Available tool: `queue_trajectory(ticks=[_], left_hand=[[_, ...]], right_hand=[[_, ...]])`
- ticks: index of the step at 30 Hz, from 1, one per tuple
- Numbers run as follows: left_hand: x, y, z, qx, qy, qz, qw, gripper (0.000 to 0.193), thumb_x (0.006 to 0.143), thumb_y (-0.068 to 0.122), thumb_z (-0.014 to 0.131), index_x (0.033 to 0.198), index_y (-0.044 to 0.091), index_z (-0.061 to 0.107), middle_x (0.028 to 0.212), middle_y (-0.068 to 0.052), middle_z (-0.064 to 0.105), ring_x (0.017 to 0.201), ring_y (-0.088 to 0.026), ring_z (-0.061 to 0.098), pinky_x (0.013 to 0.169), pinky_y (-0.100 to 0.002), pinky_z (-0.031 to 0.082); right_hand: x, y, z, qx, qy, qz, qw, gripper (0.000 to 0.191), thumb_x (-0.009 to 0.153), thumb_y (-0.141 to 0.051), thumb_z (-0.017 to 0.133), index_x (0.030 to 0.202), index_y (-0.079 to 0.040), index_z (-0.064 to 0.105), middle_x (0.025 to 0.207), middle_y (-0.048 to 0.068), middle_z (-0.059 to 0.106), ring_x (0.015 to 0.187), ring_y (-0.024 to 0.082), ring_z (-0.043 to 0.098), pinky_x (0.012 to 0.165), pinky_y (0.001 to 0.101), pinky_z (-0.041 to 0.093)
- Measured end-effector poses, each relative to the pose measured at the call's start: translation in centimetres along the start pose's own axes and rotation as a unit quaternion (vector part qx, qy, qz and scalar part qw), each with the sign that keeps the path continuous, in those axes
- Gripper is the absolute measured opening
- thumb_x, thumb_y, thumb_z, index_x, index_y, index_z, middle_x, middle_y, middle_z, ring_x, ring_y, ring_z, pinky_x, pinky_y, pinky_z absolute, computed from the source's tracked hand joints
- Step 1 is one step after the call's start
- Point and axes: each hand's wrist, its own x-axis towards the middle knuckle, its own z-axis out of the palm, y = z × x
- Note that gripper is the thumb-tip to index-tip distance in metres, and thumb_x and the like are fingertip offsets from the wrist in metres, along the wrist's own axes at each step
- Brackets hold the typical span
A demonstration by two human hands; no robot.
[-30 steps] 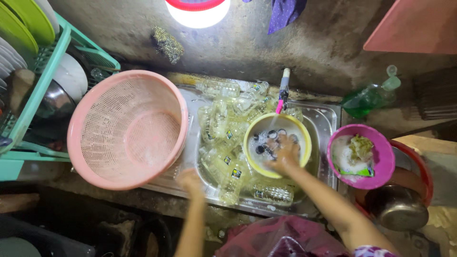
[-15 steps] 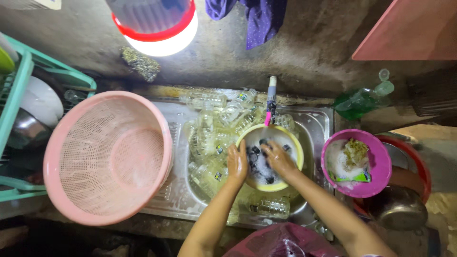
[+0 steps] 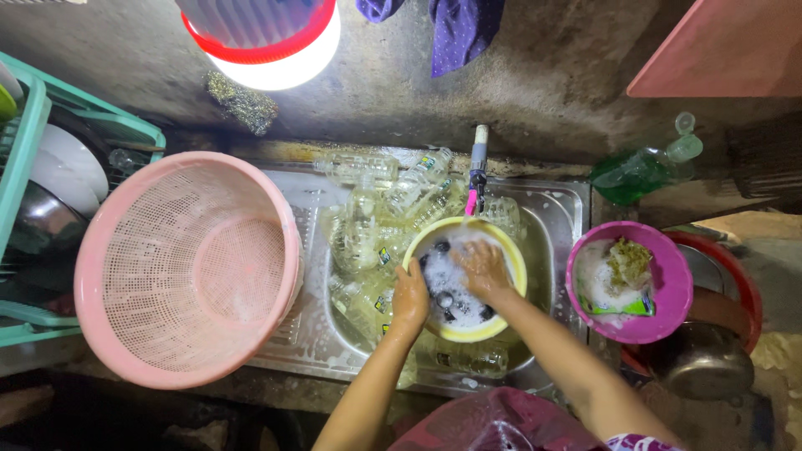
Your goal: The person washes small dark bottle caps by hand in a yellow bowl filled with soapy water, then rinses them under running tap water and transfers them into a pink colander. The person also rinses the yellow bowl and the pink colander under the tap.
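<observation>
A yellow bowl [image 3: 510, 250] of soapy water with several small dark pieces sits in the steel sink [image 3: 561, 207], on top of several clear plastic bottles [image 3: 378, 234]. My left hand [image 3: 410, 297] grips the bowl's near left rim. My right hand [image 3: 482, 271] is down inside the bowl, fingers spread in the suds over the dark pieces. A tap [image 3: 478, 169] with a pink tip points into the bowl from the back.
A large pink perforated basket [image 3: 185, 267] rests on the sink's left drainer. A teal dish rack [image 3: 33, 167] with plates stands far left. A magenta bowl [image 3: 671, 284] with a sponge and scrubber sits right, a green liquid bottle [image 3: 643, 169] behind it.
My left hand came up from the sink's front edge to the bowl's left rim. The right hand stays in the suds. The view has shifted left to right.
</observation>
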Motion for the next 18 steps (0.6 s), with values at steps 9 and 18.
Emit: queue_trajectory(ticks=[9,18], left_hand=[[-1.0,0.2,2.5,0.192,0.126,0.147,0.962,0.055,0.091,0.004,0.055,0.144,0.001,0.039,0.161,-0.030,0.028,0.145,-0.047,0.037,0.115,-0.055,0.037],[-1.4,2.5,-0.1,0.075,-0.113,0.179,0.974,0.080,0.078,0.032,0.070,0.147,0.001,0.042,0.153,-0.029,0.037,0.140,-0.049,0.041,0.110,-0.054,0.037]], right_hand=[[-0.9,-0.5,-0.1,-0.030,-0.048,-0.105,0.993,0.066,0.079,-0.019,0.075,0.142,-0.025,0.057,0.158,0.012,0.036,0.152,0.037,0.024,0.118,0.0639,0.018],[-0.1,0.8,-1.2,0.269,0.047,0.134,0.953,0.067,0.079,-0.028,0.078,0.141,-0.015,0.057,0.135,0.021,0.056,0.129,0.041,0.055,0.114,0.0533,0.048]])
